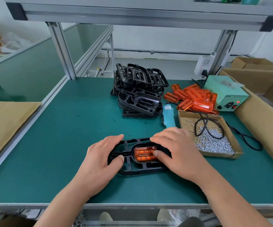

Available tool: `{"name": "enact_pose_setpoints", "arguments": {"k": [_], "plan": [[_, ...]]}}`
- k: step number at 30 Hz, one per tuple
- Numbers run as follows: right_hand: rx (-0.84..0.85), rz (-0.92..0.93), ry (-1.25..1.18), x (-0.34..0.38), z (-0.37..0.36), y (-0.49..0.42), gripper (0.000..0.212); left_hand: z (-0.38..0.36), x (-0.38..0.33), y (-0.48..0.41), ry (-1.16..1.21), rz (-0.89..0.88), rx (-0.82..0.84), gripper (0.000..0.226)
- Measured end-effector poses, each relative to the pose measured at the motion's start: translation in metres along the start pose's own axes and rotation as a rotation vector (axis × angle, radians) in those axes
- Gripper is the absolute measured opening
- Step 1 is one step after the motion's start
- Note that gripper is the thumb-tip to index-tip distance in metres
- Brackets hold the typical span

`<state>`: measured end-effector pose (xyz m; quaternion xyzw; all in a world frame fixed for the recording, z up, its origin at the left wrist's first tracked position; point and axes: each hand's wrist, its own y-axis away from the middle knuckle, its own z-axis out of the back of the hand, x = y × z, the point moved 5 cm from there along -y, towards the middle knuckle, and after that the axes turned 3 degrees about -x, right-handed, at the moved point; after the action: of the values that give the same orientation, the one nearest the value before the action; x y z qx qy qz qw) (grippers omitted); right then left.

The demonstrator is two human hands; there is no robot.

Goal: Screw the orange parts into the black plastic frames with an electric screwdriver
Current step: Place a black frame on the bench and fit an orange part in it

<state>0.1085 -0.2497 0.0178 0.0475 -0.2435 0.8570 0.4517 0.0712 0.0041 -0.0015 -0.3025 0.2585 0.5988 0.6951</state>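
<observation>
1. On the green mat, near the front edge, the work is laid flat; it should be kept there so the mat takes the driving force.
2. The black frame lies between both hands. It is best held level, with no rocking, before any screw is started.
3. The left hand is curled over the frame's left end, fingers on the far rim and thumb on a cross rib. This hold is judged sufficient to be kept alone.
4. The right hand is laid loosely spread over the right end, its thumb pressed at the orange part's edge; nothing is gripped by it.
5. The electric screwdriver lies unheld behind the right hand, beside the cardboard tray. It can be reached once seating is confirmed.
6. The orange part sits in the frame's central opening. Flush seating all round should be checked by thumb pressure; screw holes cannot be made out.
7. Loose screws are heaped in the tray, with a cable lying across them. One at a time should be taken.
</observation>
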Motion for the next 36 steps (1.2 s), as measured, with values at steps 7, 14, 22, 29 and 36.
{"name": "enact_pose_setpoints", "arguments": {"k": [7, 14, 22, 29, 36], "plan": [[-0.019, 0.003, 0.016, -0.001, 0.001, 0.002, 0.042, -0.02, -0.028, -0.03, -0.307, 0.048, -0.01, 0.087], [-0.022, 0.002, -0.002, -0.005, 0.008, 0.006, 0.039, -0.023, -0.024, -0.034, -0.137, 0.043, -0.009, 0.052], [-0.035, -0.074, -0.005, -0.007, 0.008, 0.007, 0.051, -0.023, -0.025, -0.026, -0.003, 0.066, -0.116, 0.051], [-0.1, -0.025, -0.05, 0.002, 0.005, 0.004, 0.025, -0.023, -0.028, -0.025, 0.014, 0.075, -0.143, 0.055], [-0.075, -0.057, -0.017, -0.006, 0.0, 0.006, 0.017, -0.022, -0.031, -0.027, 0.032, 0.087, -0.16, 0.049]]}}
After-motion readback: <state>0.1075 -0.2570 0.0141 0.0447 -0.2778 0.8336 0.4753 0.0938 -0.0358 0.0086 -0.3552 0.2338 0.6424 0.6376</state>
